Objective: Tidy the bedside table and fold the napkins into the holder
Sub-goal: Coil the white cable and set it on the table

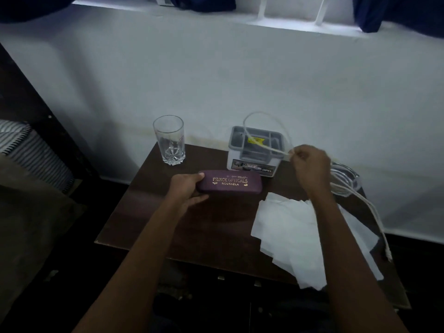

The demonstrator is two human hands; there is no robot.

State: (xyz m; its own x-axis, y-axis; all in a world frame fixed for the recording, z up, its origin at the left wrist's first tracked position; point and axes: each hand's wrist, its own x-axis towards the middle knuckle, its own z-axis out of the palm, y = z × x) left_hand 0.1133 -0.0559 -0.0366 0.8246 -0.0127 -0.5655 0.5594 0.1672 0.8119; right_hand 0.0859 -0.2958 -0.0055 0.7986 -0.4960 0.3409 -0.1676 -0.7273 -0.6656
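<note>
Table (149, 212): dark brown wood, against a white wall.
Left hand (186, 191): gripping the left end of a purple glasses case (230, 185), thumb on top; the case lies flat near the table's middle, gold lettering up.
Right hand (311, 167): fingers pinched on a white cable (266, 118), held just above the holder's right edge.
Cable: loops up over the holder, then trails off the table's right side, end hanging.
Holder (254, 152): white box with grey divided top, at the back, just behind the case.
Napkins (288, 231): loose, unfolded white sheets overlapping at the front right, partly under the right forearm.
Glass (169, 140): clear, upright, back left corner.
Ashtray-like glass dish (348, 181): right edge, under coiled cable.
</note>
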